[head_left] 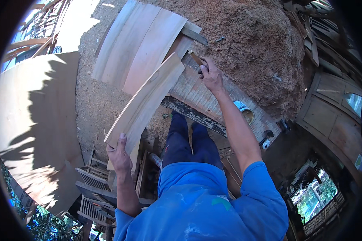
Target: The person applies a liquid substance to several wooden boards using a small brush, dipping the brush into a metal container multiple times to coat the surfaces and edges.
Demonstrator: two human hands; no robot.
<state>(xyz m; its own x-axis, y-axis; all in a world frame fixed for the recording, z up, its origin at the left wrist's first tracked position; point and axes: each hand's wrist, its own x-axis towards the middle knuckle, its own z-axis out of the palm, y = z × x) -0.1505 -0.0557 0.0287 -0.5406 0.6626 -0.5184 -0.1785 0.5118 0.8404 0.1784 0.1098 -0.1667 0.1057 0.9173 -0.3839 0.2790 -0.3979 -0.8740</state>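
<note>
My left hand [120, 156] grips the near end of a long pale wooden board [151, 96], thumb on top and fingers beneath. The board is tilted, and its far end reaches over the plank bench [229, 100] in front of my legs. Close to that far end, my right hand [211, 77] is closed around a short, flat, brown wooden stick [195, 58]. The stick points up and away; whether it is the handle of some tool cannot be made out. On the bench, right of my right forearm, stands an open white and blue can [241, 106] with something yellowish inside.
Wide joined boards [138, 40] lie beyond the bench, beside a large heap of sawdust [249, 48]. A big wooden panel [54, 108] lies at the left. Slatted wooden pieces [93, 178] are stacked by my left elbow. Panelled woodwork [330, 116] stands at the right.
</note>
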